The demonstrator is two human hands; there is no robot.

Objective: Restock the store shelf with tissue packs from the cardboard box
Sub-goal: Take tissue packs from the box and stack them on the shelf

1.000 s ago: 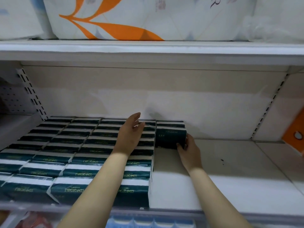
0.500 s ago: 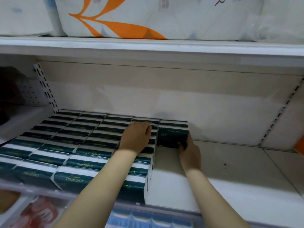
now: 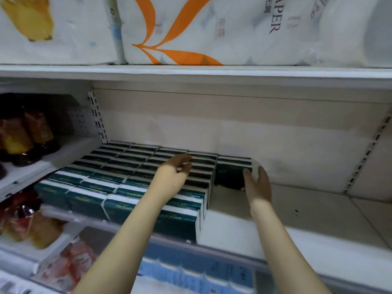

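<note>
Touching end pack (image 3: 230, 175) w/ flat R hand (image 3: 257, 187); L hand (image 3: 171, 177) loose-fingered over tissue packs (image 3: 118, 166).

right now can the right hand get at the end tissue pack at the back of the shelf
Probably yes: the right hand is beside the end tissue pack, fingers open, and the shelf in front of and right of that pack is bare, so nothing blocks it.
</note>
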